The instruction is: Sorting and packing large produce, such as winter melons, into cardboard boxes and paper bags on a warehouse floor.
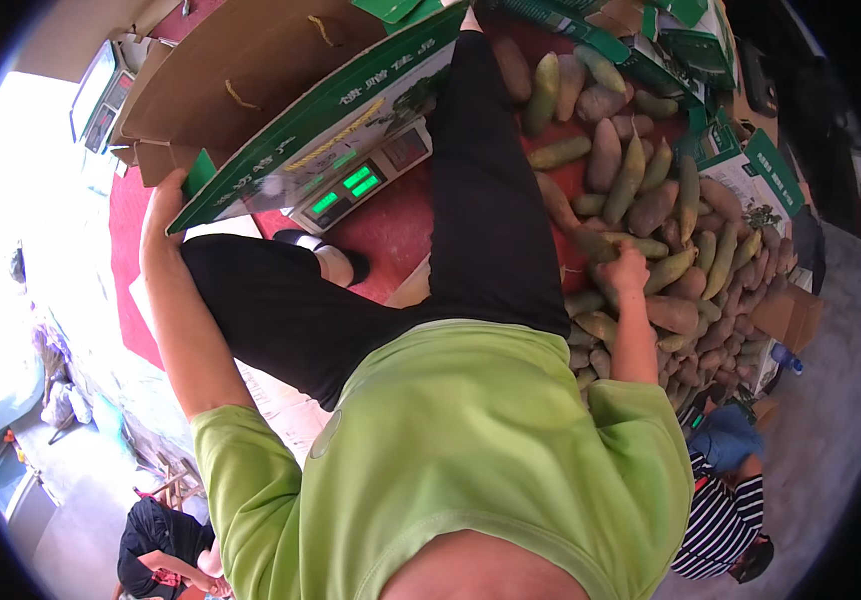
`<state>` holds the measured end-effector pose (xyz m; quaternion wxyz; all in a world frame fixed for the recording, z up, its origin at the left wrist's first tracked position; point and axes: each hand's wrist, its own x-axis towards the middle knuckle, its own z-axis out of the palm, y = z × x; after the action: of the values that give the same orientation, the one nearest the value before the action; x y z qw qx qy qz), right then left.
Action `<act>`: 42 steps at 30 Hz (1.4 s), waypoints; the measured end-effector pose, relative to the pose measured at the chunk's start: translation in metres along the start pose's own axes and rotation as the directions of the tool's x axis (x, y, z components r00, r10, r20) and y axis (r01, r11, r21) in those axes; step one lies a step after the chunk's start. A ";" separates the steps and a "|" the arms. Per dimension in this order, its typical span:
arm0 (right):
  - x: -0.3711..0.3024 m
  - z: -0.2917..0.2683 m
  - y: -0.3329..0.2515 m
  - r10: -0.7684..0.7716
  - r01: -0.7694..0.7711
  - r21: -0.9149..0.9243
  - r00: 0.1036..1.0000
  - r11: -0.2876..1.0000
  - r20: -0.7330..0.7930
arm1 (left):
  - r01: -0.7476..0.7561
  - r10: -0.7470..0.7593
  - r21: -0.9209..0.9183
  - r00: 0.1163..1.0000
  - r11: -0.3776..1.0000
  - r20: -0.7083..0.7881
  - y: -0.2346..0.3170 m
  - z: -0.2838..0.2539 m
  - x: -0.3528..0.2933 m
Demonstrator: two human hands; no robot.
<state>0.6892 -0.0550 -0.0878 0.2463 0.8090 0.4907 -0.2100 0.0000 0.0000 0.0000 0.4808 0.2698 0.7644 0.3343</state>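
My left hand is closed on the near left corner of an open carton, brown inside and green and white outside, with rope handles. A digital scale with lit green displays sits against the carton's near side, partly hidden by it. On the right, my right hand is closed around a long green radish at the edge of a big pile. Green radishes and reddish-brown roots lie mixed around that hand. The carton's bottom and contents cannot be seen.
My legs stretch between carton and pile, over a red floor covering. More green cartons stand beyond the pile. Another scale is at far left. One person sits lower left, another in stripes lower right.
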 end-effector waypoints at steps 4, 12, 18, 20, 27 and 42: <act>0.009 -0.051 -0.020 -0.135 0.183 0.182 0.959 0.966 -0.248 | 0.066 -0.077 -0.194 0.996 0.979 -0.048 0.014 0.012 -0.013; -0.013 -0.201 -0.115 -0.413 0.829 0.209 0.457 0.519 -0.788 | 0.041 -0.049 -0.188 0.998 0.981 -0.039 0.007 0.001 -0.009; -0.087 -0.277 -0.209 -0.537 0.973 0.133 0.217 0.191 -0.815 | 0.075 -0.078 -0.173 0.997 0.982 -0.010 0.014 0.008 -0.013; -0.114 -0.289 -0.236 -0.590 0.961 -0.100 0.075 0.259 -0.804 | 0.055 -0.057 -0.155 0.998 0.986 -0.009 0.015 0.011 -0.012; -0.122 -0.256 -0.330 -0.706 0.986 -0.162 -0.142 -0.039 -0.694 | 0.126 -0.113 -0.291 0.992 0.948 0.061 0.010 0.002 -0.009; 0.064 -0.134 -0.159 -0.403 0.735 0.610 0.675 0.297 -0.618 | -0.015 0.015 0.092 1.000 0.996 0.004 0.009 -0.003 -0.005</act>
<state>0.5872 0.1335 -0.0496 -0.3491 0.6106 0.6233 -0.3416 0.0000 0.0011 0.0110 0.4668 0.2979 0.7760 0.3020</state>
